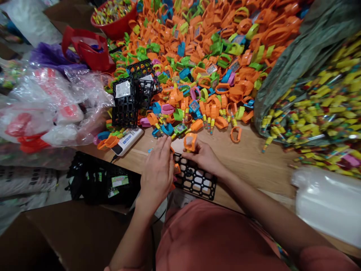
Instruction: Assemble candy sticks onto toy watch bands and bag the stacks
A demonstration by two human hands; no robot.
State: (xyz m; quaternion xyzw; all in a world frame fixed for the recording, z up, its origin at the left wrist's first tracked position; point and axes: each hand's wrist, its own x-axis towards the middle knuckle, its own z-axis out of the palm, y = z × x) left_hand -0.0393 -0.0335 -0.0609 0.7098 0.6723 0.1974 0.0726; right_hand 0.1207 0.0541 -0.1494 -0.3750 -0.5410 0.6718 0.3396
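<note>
My right hand [205,156] pinches an orange toy watch [190,142] above the far edge of a black plastic grid tray [201,183]. My left hand [159,165] lies along the tray's left side, its fingers stretched out and held together. Orange pieces [176,169] peek out beside that palm; the hand hides most of them. The tray lies at the table's front edge, against my body. Just beyond my hands, a green toy watch [180,129] and small yellow-capped tubes [208,124] lie loose.
A heap of mostly orange toy watches [197,45] fills the back. Black grid trays [124,107] and a white power bank [128,142] lie at the left. A green sack [278,82] of yellow-capped tubes and a plastic film roll [328,203] stand at the right. Below left is a cardboard box [76,229].
</note>
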